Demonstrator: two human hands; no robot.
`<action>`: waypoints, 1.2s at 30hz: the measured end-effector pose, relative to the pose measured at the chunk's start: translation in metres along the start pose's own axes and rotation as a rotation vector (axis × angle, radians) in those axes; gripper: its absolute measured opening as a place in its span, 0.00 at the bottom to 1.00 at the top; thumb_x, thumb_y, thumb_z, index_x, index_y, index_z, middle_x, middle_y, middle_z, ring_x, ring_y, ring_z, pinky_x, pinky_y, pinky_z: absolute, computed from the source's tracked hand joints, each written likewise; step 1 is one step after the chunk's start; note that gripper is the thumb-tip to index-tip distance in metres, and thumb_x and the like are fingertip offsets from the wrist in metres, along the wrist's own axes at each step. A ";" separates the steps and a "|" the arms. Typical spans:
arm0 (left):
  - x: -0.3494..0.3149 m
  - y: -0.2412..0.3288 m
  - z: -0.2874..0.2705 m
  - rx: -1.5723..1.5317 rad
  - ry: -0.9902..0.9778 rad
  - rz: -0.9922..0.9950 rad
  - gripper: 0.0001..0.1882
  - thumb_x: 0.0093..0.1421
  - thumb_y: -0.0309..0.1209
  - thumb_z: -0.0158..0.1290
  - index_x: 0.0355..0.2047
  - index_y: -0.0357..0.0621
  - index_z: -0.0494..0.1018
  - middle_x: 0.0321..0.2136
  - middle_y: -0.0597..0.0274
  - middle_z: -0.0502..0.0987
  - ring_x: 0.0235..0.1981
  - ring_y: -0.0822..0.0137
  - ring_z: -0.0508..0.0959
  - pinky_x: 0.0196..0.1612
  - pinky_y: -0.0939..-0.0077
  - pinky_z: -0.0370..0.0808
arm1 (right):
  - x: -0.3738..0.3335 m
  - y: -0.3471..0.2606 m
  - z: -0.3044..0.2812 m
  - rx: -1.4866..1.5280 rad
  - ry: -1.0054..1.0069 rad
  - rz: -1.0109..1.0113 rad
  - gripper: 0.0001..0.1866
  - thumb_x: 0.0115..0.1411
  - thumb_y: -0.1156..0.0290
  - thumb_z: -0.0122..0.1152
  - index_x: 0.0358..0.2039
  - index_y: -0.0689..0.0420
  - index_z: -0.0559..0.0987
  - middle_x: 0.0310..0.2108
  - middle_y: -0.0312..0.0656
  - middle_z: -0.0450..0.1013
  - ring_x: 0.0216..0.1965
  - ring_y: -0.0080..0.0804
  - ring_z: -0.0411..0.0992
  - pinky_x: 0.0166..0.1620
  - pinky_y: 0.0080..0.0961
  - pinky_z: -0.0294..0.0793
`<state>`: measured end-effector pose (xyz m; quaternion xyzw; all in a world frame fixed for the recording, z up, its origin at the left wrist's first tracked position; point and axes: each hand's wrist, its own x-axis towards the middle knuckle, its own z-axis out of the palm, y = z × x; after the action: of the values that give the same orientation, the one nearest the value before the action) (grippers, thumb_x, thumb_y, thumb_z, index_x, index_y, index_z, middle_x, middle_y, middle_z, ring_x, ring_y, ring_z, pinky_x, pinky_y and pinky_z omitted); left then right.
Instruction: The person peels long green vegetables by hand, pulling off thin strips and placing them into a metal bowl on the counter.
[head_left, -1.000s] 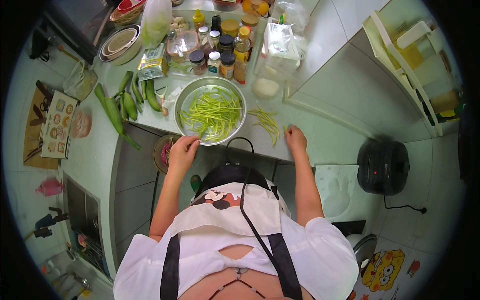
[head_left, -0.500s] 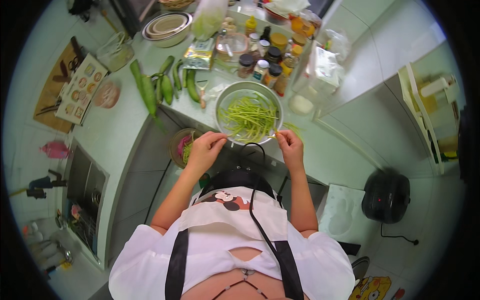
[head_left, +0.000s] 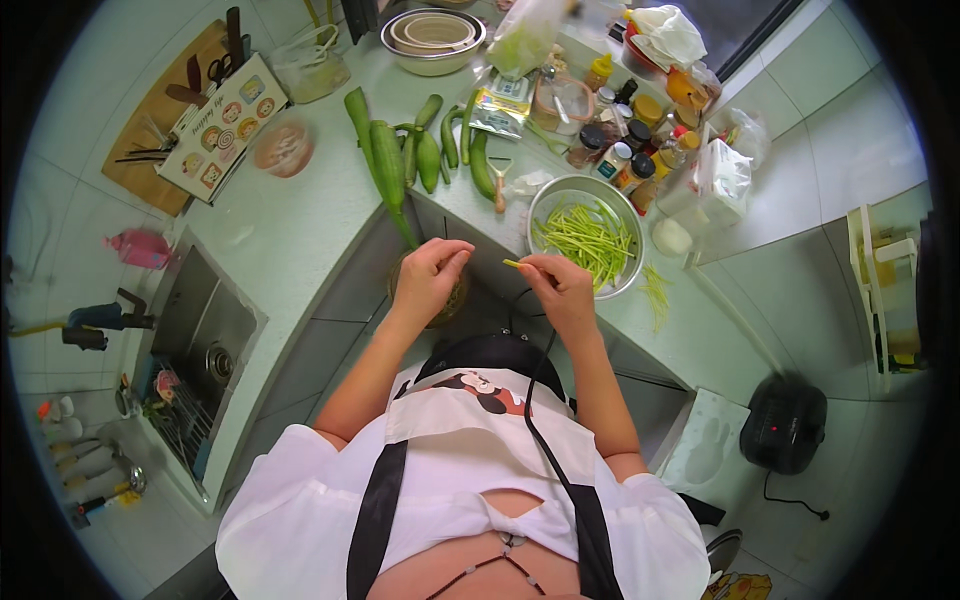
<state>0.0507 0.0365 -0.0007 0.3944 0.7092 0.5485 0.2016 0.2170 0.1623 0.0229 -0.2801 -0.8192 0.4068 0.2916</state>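
Observation:
My right hand pinches a short piece of green vegetable stem in front of the metal bowl. My left hand is closed, thumb against fingers, level with the right and a little apart from it; whatever it may hold is hidden. Below the left hand a round bin is partly covered by it. Thin green stems lie heaped in the round metal bowl at the counter's edge. A few loose stems rest right of the bowl.
Long green gourds and a peeler lie left of the bowl. Behind it stand several spice jars. Nested bowls are at the back, a sink at left, a black cooker at right. A black cable hangs over my apron.
Both hands have come away from the bowl's near rim, the left now over the bin. The right hand now shows a short stem piece. The view has turned, shifting the counter rightward.

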 end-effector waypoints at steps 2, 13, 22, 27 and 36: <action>0.001 -0.006 -0.017 -0.013 0.052 -0.021 0.06 0.57 0.28 0.55 0.33 0.41 0.78 0.23 0.60 0.75 0.21 0.70 0.73 0.26 0.77 0.68 | 0.006 -0.006 0.019 -0.031 -0.036 -0.031 0.07 0.53 0.68 0.64 0.31 0.56 0.81 0.23 0.40 0.73 0.21 0.29 0.69 0.26 0.25 0.67; -0.007 -0.039 -0.072 -0.047 0.050 -0.076 0.08 0.58 0.26 0.53 0.38 0.39 0.77 0.26 0.65 0.73 0.23 0.77 0.73 0.27 0.83 0.69 | 0.024 -0.022 0.085 0.059 -0.220 0.124 0.13 0.53 0.73 0.65 0.39 0.57 0.74 0.17 0.32 0.68 0.18 0.16 0.62 0.22 0.18 0.61; 0.008 -0.012 -0.066 -0.065 -0.119 0.128 0.09 0.57 0.23 0.55 0.39 0.41 0.76 0.29 0.65 0.74 0.25 0.76 0.73 0.29 0.82 0.70 | 0.008 -0.025 0.063 0.516 -0.192 0.319 0.05 0.60 0.72 0.58 0.33 0.59 0.73 0.24 0.30 0.71 0.22 0.12 0.63 0.25 0.10 0.59; 0.010 0.010 -0.057 0.056 -0.237 0.199 0.10 0.54 0.23 0.58 0.38 0.40 0.76 0.30 0.62 0.74 0.25 0.72 0.74 0.29 0.80 0.71 | 0.002 -0.025 0.058 0.552 -0.102 0.341 0.06 0.61 0.70 0.57 0.35 0.59 0.74 0.25 0.31 0.72 0.24 0.12 0.65 0.25 0.10 0.59; 0.014 0.015 -0.042 0.168 -0.106 0.298 0.06 0.53 0.25 0.59 0.31 0.40 0.76 0.24 0.60 0.74 0.20 0.68 0.74 0.24 0.77 0.71 | -0.007 -0.047 0.046 0.424 -0.005 0.268 0.12 0.56 0.74 0.62 0.41 0.60 0.75 0.25 0.31 0.72 0.21 0.12 0.63 0.24 0.14 0.61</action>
<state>0.0170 0.0230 0.0282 0.5389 0.6748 0.4894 0.1217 0.1784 0.1101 0.0376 -0.3180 -0.6717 0.6053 0.2853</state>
